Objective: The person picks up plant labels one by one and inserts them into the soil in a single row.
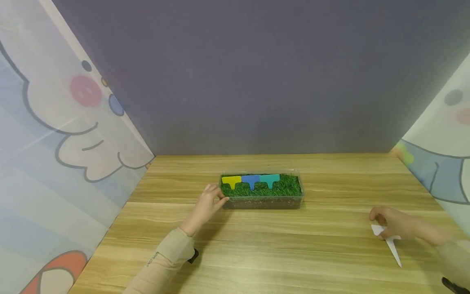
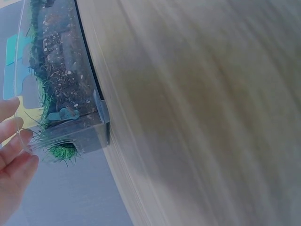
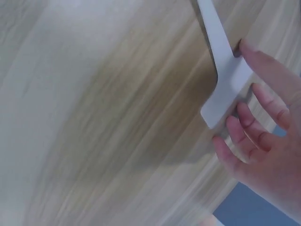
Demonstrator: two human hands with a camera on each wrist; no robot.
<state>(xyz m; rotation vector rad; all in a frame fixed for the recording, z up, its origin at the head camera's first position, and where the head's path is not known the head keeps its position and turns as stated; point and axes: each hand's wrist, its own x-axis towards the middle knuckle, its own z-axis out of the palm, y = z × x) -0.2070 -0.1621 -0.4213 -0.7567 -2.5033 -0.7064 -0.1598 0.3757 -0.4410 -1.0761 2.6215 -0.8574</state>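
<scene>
A clear plastic box [image 1: 262, 203] of soil topped with green grass stands mid-table. Three T-shaped labels stick in the grass along its back: yellow [image 1: 231, 180], blue [image 1: 251, 179], teal [image 1: 269, 179]. My left hand [image 1: 209, 202] touches the box's left end with fairly straight fingers. The left wrist view shows the fingertips [image 2: 16, 141] at the rim of the box [image 2: 66, 70]. At the right, my right hand [image 1: 394, 223] pinches the wide end of a white pointed label [image 1: 393, 247] low over the table. In the right wrist view, thumb and fingers [image 3: 263, 141] clamp that label [image 3: 225, 80].
The wooden table [image 1: 293, 261] is bounded by a grey back wall [image 1: 257, 81]. Cartoon-printed curtains hang along the left side [image 1: 55, 143] and the right side [image 1: 444, 143]. A small black strap part [image 1: 193, 256] shows at my left sleeve.
</scene>
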